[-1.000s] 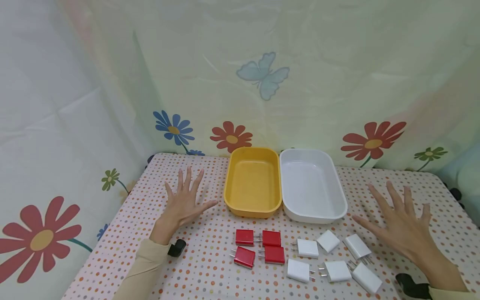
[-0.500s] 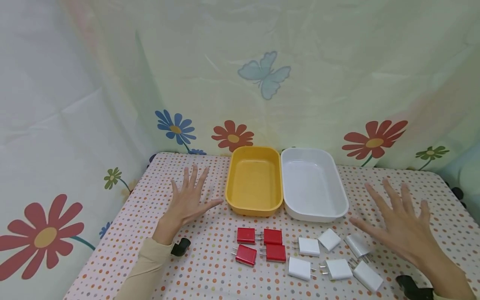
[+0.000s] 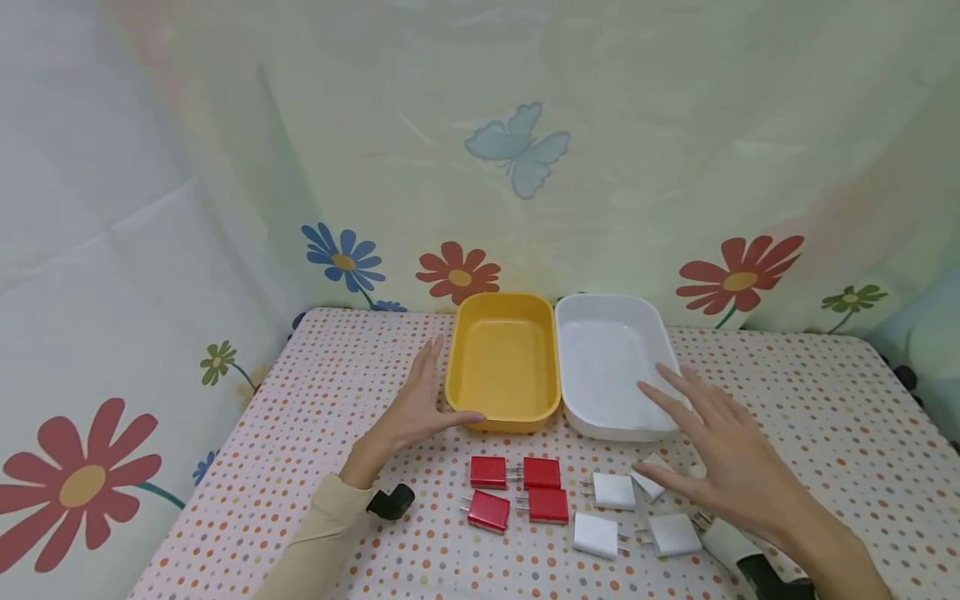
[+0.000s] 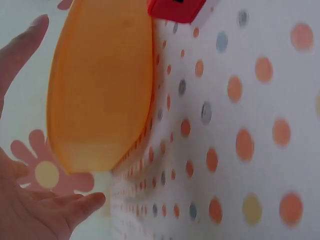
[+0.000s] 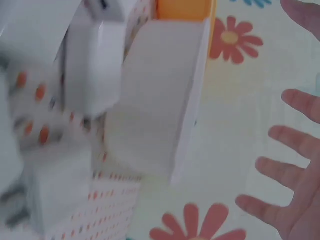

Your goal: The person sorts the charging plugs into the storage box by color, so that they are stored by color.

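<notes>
My left hand (image 3: 412,408) is open at the left side of a yellow tray (image 3: 504,367). Its thumb overlaps the tray's front left corner in the head view. In the left wrist view, the spread fingers appear beside the tray (image 4: 102,85). My right hand (image 3: 727,458), open with fingers spread, hovers above several white charger plugs (image 3: 596,535), partly hiding some. Its fingertips overlap the right edge of a white tray (image 3: 611,358). Several red charger plugs (image 3: 488,511) lie in front of the yellow tray. Neither hand holds anything.
The two trays stand side by side at the back of a table with a dotted cloth (image 3: 360,350). Behind them hangs a curtain (image 3: 630,167) printed with flowers and a butterfly. A black wrist camera (image 3: 392,502) sits at the left wrist.
Both hands have moved inward: the left one rightward to the yellow tray's side, the right one leftward over the white charger plugs and the white tray's edge. Trays and plugs stay in place.
</notes>
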`<state>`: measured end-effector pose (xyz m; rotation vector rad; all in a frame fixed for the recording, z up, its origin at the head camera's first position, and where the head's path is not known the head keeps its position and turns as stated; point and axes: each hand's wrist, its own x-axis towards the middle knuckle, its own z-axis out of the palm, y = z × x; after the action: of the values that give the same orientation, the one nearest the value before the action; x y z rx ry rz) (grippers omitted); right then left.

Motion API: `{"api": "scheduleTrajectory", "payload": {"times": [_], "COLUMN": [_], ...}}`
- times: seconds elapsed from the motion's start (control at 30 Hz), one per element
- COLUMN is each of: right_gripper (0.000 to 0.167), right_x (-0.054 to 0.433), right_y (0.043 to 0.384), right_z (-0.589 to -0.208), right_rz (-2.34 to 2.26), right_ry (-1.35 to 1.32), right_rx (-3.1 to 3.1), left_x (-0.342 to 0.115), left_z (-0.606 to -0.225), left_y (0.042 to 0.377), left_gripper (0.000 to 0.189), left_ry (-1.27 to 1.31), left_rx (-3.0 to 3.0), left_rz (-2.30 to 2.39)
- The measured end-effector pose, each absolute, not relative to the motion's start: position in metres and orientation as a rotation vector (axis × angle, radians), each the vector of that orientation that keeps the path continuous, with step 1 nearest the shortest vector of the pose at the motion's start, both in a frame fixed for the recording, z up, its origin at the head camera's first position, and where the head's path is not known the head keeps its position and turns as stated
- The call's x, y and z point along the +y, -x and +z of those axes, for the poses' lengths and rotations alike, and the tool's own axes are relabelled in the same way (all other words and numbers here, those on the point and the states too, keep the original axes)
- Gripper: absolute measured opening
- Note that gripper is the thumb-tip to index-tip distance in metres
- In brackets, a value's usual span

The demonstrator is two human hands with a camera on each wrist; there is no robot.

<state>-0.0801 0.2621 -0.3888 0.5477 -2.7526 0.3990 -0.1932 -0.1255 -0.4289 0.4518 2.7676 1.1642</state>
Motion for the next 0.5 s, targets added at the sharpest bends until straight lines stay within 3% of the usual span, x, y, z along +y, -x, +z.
{"api": "scheduleTrajectory", "payload": {"times": [0.27,0.5], "right_gripper": [0.08,0.052], "right_x": [0.209,0.184], "right_y": [0.08,0.086], "right_z": [-0.381,-0.388], "right_rz": [0.584,0.76], "right_ry": [-0.777,-0.995], "right_rx": [-2.828,-2.872], "left_x": [-0.112,-0.104], "left_z": [-0.439,-0.44], "left_y": [0.198,0.205], "left_gripper": [0.139,0.137], "left_ry": [-0.447,-0.642], "left_rx": [2.613,2.501], "left_rz": [1.403,1.576]}}
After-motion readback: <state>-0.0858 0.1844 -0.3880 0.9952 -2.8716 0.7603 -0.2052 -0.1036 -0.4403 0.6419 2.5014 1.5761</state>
